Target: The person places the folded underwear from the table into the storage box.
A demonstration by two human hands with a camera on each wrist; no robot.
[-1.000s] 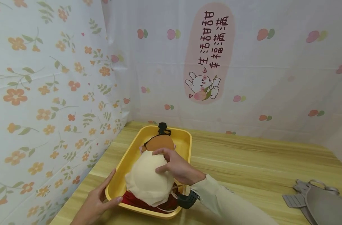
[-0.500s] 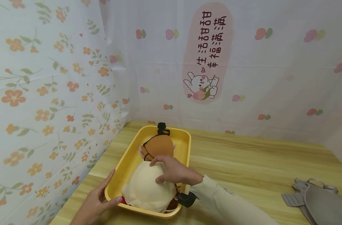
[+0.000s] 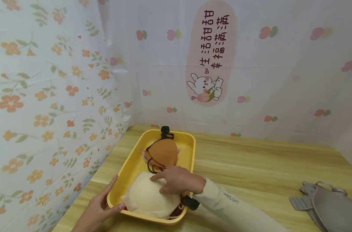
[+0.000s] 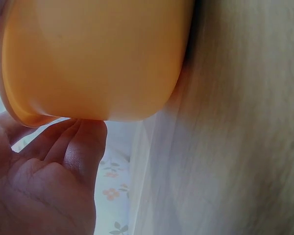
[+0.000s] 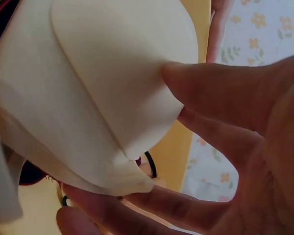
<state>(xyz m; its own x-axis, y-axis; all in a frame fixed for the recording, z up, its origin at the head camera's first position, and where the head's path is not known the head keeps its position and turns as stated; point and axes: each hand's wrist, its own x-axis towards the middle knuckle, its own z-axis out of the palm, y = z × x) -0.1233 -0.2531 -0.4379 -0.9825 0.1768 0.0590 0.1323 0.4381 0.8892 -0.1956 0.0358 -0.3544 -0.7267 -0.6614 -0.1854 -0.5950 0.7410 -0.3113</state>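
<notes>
A folded cream bra (image 3: 149,196) lies in the near half of a yellow plastic tray (image 3: 122,178), its rounded cup facing up. My right hand (image 3: 178,181) holds it by its right side. In the right wrist view the thumb presses on the cream cup (image 5: 122,63) while the other fingers run under its edge. At the tray's near left corner my left hand (image 3: 98,206) grips the rim, thumb over the top and fingers along the outer wall (image 4: 103,63). Behind the cream bra sits a folded brown bra (image 3: 164,151) with thin black straps.
A black strap end (image 3: 166,132) hangs over the tray's far rim. Dark red cloth (image 3: 177,211) shows under the cream bra. Far right on the wooden table (image 3: 245,167) lies a grey bra (image 3: 332,206). Printed sheets (image 3: 152,64) stand behind and at left.
My right hand has lowered the cream bra toward the tray's near end, uncovering more of the brown bra and covering most of the red cloth. The left hand stays on the rim.
</notes>
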